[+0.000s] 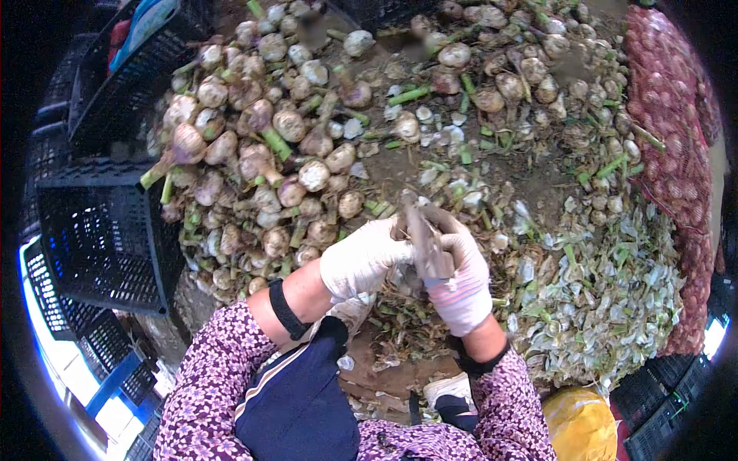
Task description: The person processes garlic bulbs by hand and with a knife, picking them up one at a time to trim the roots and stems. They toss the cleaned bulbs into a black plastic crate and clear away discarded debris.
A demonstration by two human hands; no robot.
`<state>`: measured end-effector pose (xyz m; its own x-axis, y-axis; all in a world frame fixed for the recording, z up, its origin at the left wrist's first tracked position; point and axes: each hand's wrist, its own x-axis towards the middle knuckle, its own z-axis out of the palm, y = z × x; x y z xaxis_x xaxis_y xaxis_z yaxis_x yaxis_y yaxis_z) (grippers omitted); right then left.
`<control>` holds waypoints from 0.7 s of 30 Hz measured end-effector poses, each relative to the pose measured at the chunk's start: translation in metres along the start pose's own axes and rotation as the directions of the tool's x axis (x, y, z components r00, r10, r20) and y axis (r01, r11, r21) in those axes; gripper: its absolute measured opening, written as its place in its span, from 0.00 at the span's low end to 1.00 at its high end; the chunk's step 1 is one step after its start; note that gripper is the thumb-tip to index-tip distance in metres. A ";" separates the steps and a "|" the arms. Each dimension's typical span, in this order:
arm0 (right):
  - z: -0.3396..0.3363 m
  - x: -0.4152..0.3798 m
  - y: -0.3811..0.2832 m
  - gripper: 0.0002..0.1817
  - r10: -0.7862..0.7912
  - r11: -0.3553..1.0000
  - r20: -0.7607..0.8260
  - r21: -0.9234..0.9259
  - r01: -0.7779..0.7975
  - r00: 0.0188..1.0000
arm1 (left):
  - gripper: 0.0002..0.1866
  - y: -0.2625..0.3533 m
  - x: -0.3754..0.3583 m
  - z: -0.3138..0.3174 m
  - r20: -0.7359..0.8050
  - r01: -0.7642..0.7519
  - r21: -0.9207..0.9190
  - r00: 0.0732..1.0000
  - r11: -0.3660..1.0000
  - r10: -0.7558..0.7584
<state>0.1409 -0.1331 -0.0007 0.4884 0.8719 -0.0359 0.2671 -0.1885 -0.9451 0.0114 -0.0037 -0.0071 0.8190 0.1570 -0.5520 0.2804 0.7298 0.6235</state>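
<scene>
My left hand (365, 260), in a whitish knit glove, is closed with its fingertips against the things at the right hand; what it grips is hidden. My right hand (465, 280), in a worn glove with pink stripes, has its fingers wrapped round a long grey-brown blade-like tool (424, 244) that points up and away. Both hands meet over the floor in front of my lap. Beyond and left of them lies a heap of garlic bulbs (288, 127) with cut green stems. Loose peelings and stem bits (400, 326) lie beneath the hands.
Black plastic crates (104, 238) stand at the left. On the right, a pile of white-green garlic skins (592, 292) spreads beside long red mesh sacks (673, 146) filled with bulbs. More bulbs (507, 81) lie at the back. A yellow bag (580, 426) sits near my right side.
</scene>
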 end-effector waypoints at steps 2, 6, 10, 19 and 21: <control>-0.009 -0.011 -0.001 0.10 0.036 0.998 0.000 -0.058 -0.036 0.999 | 0.22 0.007 -0.008 -0.003 -0.113 0.038 0.278 0.994 0.960 -0.007; -0.031 -0.020 -0.019 0.10 0.131 0.895 0.149 -0.443 -0.052 0.980 | 0.23 0.005 -0.021 -0.009 -0.092 0.011 0.508 0.995 0.861 0.041; -0.036 -0.017 -0.028 0.11 0.108 0.814 0.330 -0.571 0.107 0.938 | 0.33 -0.011 -0.026 -0.015 0.034 -0.126 0.186 0.992 0.974 0.122; -0.035 -0.022 -0.011 0.09 0.046 0.868 0.343 -0.478 0.132 0.938 | 0.26 -0.011 -0.013 -0.028 0.191 -0.278 0.654 0.960 0.703 0.203; -0.034 -0.030 0.005 0.10 0.025 0.857 0.335 -0.493 0.153 0.942 | 0.23 0.017 -0.021 -0.004 0.215 -0.257 0.819 0.967 0.514 0.140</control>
<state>0.1562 -0.1754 0.0067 0.1881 0.9679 -0.1665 0.7127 -0.2511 -0.6550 -0.0031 0.0078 0.0126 0.9385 0.1110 -0.3270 0.3438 -0.2104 0.9152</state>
